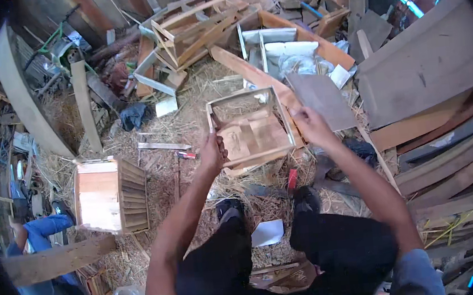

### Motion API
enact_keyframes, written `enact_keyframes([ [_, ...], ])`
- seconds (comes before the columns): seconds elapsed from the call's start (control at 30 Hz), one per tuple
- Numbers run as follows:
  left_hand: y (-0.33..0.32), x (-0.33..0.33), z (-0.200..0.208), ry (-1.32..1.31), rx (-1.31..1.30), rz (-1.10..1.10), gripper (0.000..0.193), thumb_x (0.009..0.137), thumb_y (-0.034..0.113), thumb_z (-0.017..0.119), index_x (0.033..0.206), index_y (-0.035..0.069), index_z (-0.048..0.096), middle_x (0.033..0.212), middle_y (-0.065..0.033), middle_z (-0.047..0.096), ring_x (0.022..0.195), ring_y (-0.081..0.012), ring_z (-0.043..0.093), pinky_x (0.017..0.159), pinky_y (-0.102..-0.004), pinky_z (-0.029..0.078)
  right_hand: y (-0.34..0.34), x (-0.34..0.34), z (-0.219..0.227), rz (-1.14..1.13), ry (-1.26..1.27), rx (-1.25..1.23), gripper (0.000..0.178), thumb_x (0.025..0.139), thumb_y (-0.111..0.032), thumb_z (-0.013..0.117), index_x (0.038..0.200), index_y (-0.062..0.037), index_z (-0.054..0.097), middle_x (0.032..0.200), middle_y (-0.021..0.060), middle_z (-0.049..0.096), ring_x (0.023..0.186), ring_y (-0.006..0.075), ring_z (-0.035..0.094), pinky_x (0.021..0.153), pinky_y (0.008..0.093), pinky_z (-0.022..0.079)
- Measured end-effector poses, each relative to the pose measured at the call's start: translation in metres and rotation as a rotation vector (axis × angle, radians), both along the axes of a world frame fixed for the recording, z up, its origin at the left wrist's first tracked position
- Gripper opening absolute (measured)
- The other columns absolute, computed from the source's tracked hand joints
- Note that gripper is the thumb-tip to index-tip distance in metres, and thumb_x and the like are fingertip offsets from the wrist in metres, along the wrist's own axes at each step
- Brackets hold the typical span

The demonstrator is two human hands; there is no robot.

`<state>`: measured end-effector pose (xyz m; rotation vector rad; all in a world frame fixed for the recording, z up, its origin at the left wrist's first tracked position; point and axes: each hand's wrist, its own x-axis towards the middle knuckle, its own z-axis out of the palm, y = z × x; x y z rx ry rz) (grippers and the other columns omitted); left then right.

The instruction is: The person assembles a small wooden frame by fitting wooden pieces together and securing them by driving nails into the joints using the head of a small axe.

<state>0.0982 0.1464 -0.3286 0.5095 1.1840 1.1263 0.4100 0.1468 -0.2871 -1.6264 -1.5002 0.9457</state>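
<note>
A rectangular wooden frame [259, 158] with an open middle is held up in front of me, above the straw-covered ground. My left hand [213, 152] is closed round its left side, fingers curled over the rail. On the opposite side, my right hand [310, 125] pinches the right rail near its middle. Through the opening a pale wooden panel [258, 133] shows, but I cannot tell whether it is joined to the frame. A long orange-brown board [249, 72] runs behind the frame toward my right hand.
A slatted wooden crate [98, 198] stands at the left, near a person in blue [48, 228]. More wooden frames [196, 29] are piled at the back. A red-handled tool [186, 154] and a red object [292, 179] lie near my feet. Large boards [428, 66] lean at the right.
</note>
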Motion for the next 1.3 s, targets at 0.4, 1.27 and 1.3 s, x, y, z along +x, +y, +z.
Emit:
enact_keyframes([
  [0.4,0.003,0.013,-0.071,0.046,0.022,0.006,0.043,0.107,0.039,0.036,0.132,0.006,0.046,0.072,0.0014,0.042,0.048,-0.0056,0.04,0.038,-0.0222,0.034,0.021,-0.047,-0.108,-0.131,0.352,-0.097,0.042,0.104,-0.016,0.049,0.142,0.0011,0.044,0.094,0.007,0.063,0.061,0.0071,0.053,0.052,0.0228,0.045],
  [1.27,-0.01,-0.027,-0.117,0.088,0.145,-0.313,0.067,0.101,0.063,0.024,0.093,0.005,0.057,0.055,-0.0059,0.049,0.043,-0.0161,0.042,0.045,-0.0297,0.035,0.016,-0.059,-0.112,-0.26,0.803,-0.335,0.037,0.101,-0.039,0.053,0.1,-0.003,0.061,0.06,-0.003,0.044,0.043,0.0064,0.04,0.04,0.0235,0.031],
  [1.3,-0.009,-0.027,-0.114,0.222,0.141,-0.328,0.069,0.101,0.063,0.023,0.08,0.006,0.055,0.058,-0.0077,0.054,0.045,-0.0176,0.045,0.046,-0.0293,0.037,0.016,-0.056,-0.113,-0.262,0.803,-0.333,0.037,0.101,-0.039,0.053,0.1,-0.003,0.061,0.06,-0.003,0.044,0.043,0.0064,0.04,0.04,0.0235,0.031],
])
